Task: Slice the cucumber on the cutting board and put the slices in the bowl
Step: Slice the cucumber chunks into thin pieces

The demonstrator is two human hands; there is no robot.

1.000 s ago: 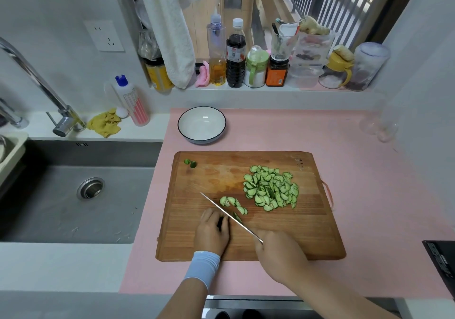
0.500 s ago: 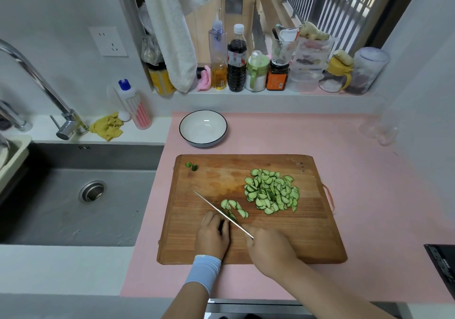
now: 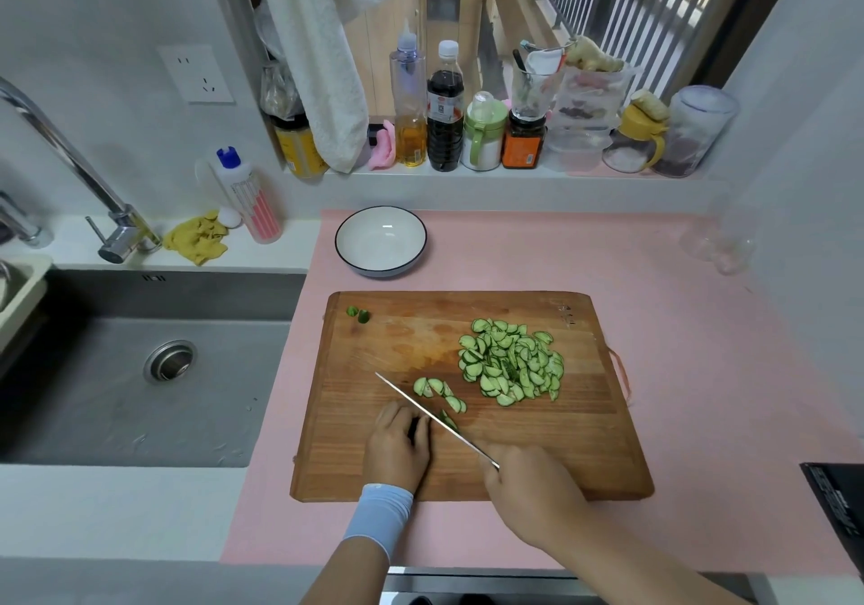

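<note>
Right hand (image 3: 528, 487) slices cucumber (image 3: 414, 427) with knife (image 3: 435, 420); bowl (image 3: 381, 241) empty.

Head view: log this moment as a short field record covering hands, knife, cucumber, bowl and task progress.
left hand: pressing the last cucumber piece, mostly hidden, on the cutting board
right hand: gripping the knife, blade angled beside the left fingers
slices: big pile on the board's right half, a few fresh ones by the blade
cut ends: board's far left corner
bowl: empty, behind the board
progress: slicing nearly finished, nothing transferred
</note>
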